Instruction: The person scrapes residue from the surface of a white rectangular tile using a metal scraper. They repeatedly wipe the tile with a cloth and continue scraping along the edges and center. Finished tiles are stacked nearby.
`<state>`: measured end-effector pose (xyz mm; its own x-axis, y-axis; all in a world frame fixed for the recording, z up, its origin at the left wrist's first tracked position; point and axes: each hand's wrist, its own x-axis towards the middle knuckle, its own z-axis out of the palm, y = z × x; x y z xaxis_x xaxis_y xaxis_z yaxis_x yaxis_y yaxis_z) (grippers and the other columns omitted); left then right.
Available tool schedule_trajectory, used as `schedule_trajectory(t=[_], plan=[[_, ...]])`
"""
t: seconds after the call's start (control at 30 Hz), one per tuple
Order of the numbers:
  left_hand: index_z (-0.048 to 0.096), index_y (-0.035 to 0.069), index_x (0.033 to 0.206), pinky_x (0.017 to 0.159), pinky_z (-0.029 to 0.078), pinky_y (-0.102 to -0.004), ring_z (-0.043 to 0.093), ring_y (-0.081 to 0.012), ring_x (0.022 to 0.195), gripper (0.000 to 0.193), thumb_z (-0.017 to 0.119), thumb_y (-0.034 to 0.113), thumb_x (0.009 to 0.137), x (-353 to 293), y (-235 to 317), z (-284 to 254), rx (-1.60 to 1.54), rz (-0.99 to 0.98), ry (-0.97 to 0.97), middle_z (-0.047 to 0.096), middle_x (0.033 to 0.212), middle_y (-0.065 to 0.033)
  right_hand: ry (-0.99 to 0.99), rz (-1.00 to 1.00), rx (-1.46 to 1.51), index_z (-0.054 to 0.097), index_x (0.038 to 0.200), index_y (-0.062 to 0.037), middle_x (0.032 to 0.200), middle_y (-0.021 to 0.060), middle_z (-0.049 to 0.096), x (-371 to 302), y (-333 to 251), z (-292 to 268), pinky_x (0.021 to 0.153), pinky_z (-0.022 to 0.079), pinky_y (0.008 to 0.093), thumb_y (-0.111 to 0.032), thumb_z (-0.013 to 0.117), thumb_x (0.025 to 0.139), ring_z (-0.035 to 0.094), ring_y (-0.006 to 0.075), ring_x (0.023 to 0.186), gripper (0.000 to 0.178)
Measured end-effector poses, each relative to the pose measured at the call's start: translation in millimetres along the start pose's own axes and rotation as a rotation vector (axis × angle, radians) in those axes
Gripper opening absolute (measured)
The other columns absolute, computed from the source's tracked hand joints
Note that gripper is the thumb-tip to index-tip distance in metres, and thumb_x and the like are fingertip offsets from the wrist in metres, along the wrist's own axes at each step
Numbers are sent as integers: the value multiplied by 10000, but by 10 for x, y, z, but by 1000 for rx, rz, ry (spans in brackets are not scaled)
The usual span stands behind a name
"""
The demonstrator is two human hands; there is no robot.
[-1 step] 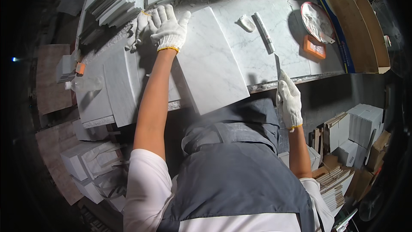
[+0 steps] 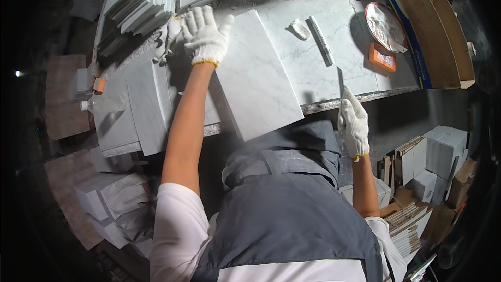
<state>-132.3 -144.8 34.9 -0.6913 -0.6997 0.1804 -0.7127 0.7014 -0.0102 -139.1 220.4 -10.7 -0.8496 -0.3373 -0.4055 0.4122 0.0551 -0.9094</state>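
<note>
One white marble tile (image 2: 258, 75) lies tilted over the worktop's (image 2: 313, 62) near edge. Left hand (image 2: 205, 36), fingers spread, presses its far corner; right hand (image 2: 353, 121) loosely pinches a thin blade (image 2: 340, 79) at the near edge.

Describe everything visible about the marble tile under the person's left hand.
The marble tile is a flat rectangular slab, white with faint grey veins and a matt, dusty face. It lies turned at an angle on the workbench, its near corner jutting past the bench's front edge toward the person. The gloved left hand rests spread on its far left corner. Its left side overlaps other grey slabs. No chips or cracks show.
</note>
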Motion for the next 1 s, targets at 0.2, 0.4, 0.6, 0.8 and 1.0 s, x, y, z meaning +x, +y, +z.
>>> schedule_trajectory(t=[0.2,0.4,0.6,0.8,1.0], plan=[[427,87,1556,1283,151,-485,199,-330,1576,928,359,781,945,-1536,445,208,135,987,-916,303,1677,-151,101,91,123,550,1458,20,860,-68,612,7,109,-75,559,408,170,-203,590,1068,467,8,629,451],[457,161,1530,950,487,-540,551,-406,1256,893,345,810,927,-1361,228,216,-23,912,-581,479,1456,-315,74,93,171,582,1410,18,841,-78,570,34,82,-115,532,388,146,-190,567,1082,443,-9,612,389],[587,100,1329,1110,385,-528,520,-390,1316,742,502,707,911,-1428,409,-99,-238,993,-402,576,1367,-208,38,95,225,651,1282,-1,808,-51,542,98,122,-87,547,400,184,-236,595,1074,467,30,640,319],[644,74,1328,1114,447,-433,569,-317,1303,590,644,515,936,-1921,605,-57,-1002,1114,-521,644,1336,-151,86,22,236,653,1222,-25,896,-20,577,112,232,-123,667,441,231,-266,621,1059,482,68,730,293],[644,268,1354,1249,210,-501,320,-356,1522,556,418,641,1010,-766,23,402,11,913,-252,452,1585,-150,-22,30,332,631,1225,-12,978,29,639,140,209,-106,687,489,246,-243,597,1071,582,90,814,280]])
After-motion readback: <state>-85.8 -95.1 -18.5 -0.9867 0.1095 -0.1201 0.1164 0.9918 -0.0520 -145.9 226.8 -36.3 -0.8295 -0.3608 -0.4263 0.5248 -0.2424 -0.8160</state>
